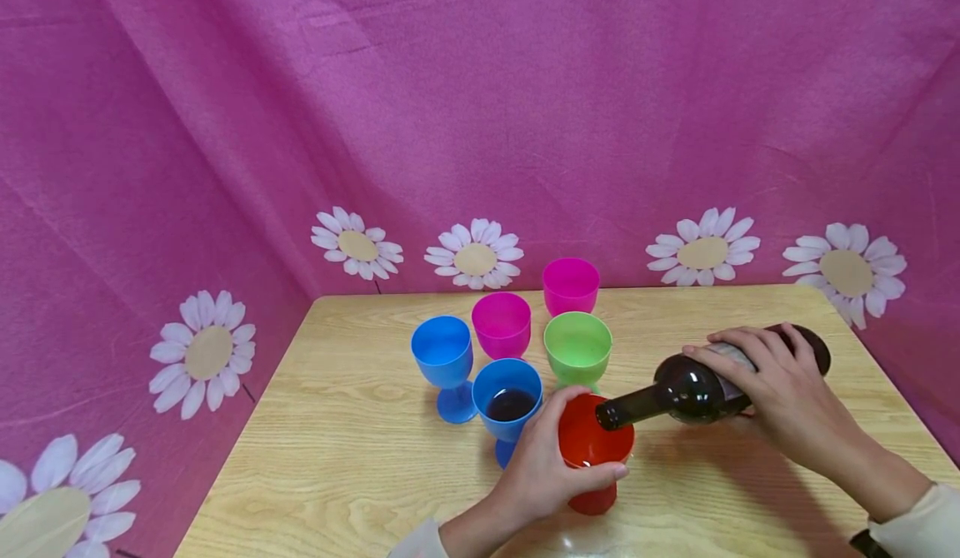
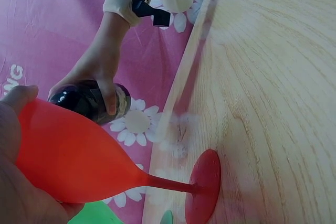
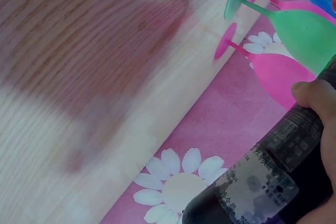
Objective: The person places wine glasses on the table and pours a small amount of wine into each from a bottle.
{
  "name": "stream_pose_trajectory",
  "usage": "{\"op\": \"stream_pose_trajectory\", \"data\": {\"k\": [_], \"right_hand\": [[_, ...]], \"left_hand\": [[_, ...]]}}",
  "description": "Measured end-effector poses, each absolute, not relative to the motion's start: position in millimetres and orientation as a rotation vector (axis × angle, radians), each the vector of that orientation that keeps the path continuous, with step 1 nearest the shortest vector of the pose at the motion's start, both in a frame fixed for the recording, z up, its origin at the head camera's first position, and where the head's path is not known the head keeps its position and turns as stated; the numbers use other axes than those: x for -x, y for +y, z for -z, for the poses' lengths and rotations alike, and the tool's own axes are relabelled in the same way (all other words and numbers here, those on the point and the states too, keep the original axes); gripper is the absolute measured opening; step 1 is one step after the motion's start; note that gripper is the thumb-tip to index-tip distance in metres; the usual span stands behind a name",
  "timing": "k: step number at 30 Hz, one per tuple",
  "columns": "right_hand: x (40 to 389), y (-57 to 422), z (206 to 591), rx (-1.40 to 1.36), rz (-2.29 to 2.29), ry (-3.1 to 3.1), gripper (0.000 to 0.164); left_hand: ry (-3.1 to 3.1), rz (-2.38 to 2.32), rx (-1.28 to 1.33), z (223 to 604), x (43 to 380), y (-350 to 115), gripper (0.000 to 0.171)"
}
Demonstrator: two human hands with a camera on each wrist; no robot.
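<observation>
My left hand point(image 1: 536, 464) grips the bowl of a red goblet point(image 1: 592, 500), which stands upright with its foot on the table in the left wrist view. In my right hand point(image 1: 787, 400) is a dark wine bottle point(image 1: 693, 387), tilted down to the left. The bottle's mouth is over the inside of the red goblet's rim. No stream is clearly visible at the mouth. Just left of my left hand, a blue goblet point(image 1: 487, 412) holds dark liquid. A green goblet point(image 1: 577, 354) stands behind the red one.
Another blue goblet point(image 1: 442, 358) stands at the left of the group. Two pink goblets, one nearer point(image 1: 501, 329) and one farther back point(image 1: 572, 290), stand behind. The wooden table point(image 1: 337, 441) ends at a purple cloth point(image 1: 525, 125) printed with daisies.
</observation>
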State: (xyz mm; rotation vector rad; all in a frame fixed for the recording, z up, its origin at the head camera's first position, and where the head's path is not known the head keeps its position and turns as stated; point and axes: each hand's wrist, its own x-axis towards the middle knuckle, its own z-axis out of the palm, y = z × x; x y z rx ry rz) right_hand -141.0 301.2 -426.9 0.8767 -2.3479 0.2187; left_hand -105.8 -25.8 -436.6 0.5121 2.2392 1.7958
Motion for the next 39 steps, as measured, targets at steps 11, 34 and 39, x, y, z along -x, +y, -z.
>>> {"op": "stream_pose_trajectory", "data": {"k": [11,34,39], "right_hand": [[142,303,420,-0.888,-0.208,-2.356,0.080],[142,302,414,-0.896,-0.159,-2.325,0.079],[142,301,412,-0.891,-0.154,-2.322,0.078]], "left_hand": [[2.242,-1.787,-0.502,436,107,-25,0.072],[2.233,-1.806,-0.518,437,106,-26,0.072],[2.233,-1.812,-0.524,437,106,-26,0.071]]}}
